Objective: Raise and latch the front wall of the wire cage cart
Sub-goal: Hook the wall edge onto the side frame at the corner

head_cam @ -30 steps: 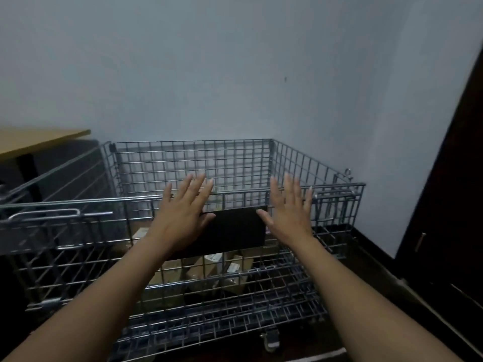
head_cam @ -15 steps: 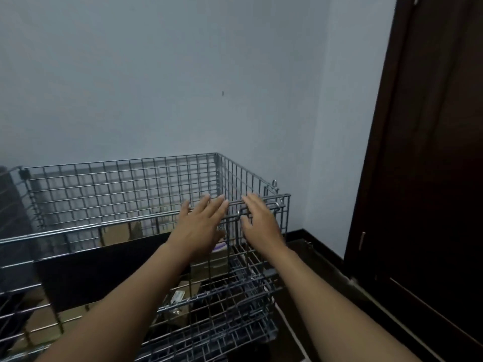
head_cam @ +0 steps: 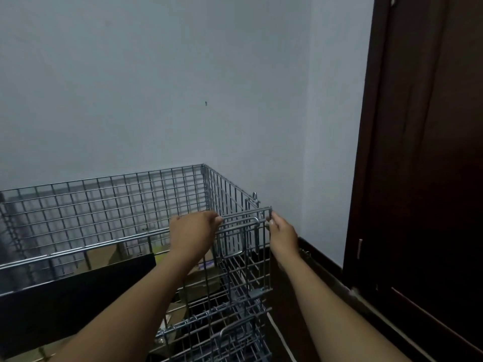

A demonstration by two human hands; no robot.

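The wire cage cart (head_cam: pixel 104 205) stands against the pale wall, its front wall (head_cam: pixel 243 267) raised upright at the near right corner. A black panel (head_cam: pixel 73 296) hangs on that front wall. My left hand (head_cam: pixel 193 233) is curled over the front wall's top wire, fingers closed beside the sliding latch handle (head_cam: pixel 243 223). My right hand (head_cam: pixel 282 236) pinches the front wall's right corner post near the top. A latch ring (head_cam: pixel 254 197) sticks up on the right side wall just behind.
Cardboard boxes (head_cam: pixel 102 257) lie inside the cage. A dark wooden door (head_cam: pixel 423 178) fills the right side, with a dark skirting board (head_cam: pixel 321 259) along the wall. A second folded wire panel with a handle (head_cam: pixel 235 333) hangs low on the cage front.
The view has swung to the cage's right corner. Both hands went from flat and open on the front wall to closed at its top right end.
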